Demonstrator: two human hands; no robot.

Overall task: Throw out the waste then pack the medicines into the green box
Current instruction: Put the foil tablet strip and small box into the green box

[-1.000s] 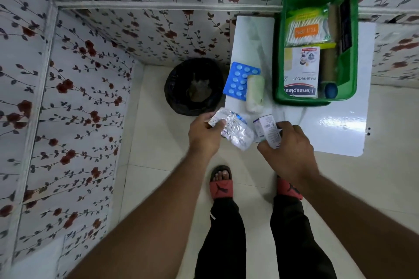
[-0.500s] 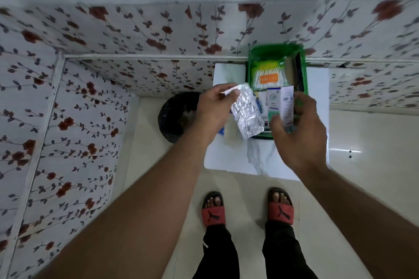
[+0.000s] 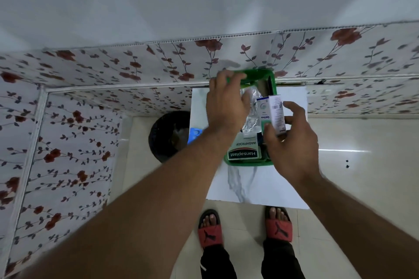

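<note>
- Feet: two red sandals [image 3: 209, 231] stand on the pale tiled floor [image 3: 353, 188], at the near edge of the view, just in front of the bench.
- Bench [image 3: 260, 188]: a white, marble-patterned top set against the far floral wall [image 3: 136, 68]. Its near part is bare.
- Green box [image 3: 248, 164]: sits on the bench towards the far side, between both hands. Only its near rim and far right corner show; the rest is covered by the hands.
- Hansaplast carton [image 3: 243, 153]: lies flat in the near end of the green box, with its printing upside down to the viewer.
- Right hand [image 3: 292, 142]: positioned over the near right part of the green box. Its fingers [image 3: 268, 133] are closed around a small white medicine box [image 3: 272, 112], which stands roughly upright above the green box interior.
- Left hand [image 3: 226, 106]: positioned over the far left part of the green box, back of the hand upward. Its fingers are curled onto a silver foil blister strip [image 3: 250, 108], which hangs beside the medicine box, above the box interior.
- Blue blister pack [image 3: 195, 134]: lies on the left edge of the bench, mostly hidden by the left forearm.
- Black waste bin [image 3: 169, 136]: stands on the floor, just left of the bench, lined with a dark bag. Its contents cannot be made out.
</note>
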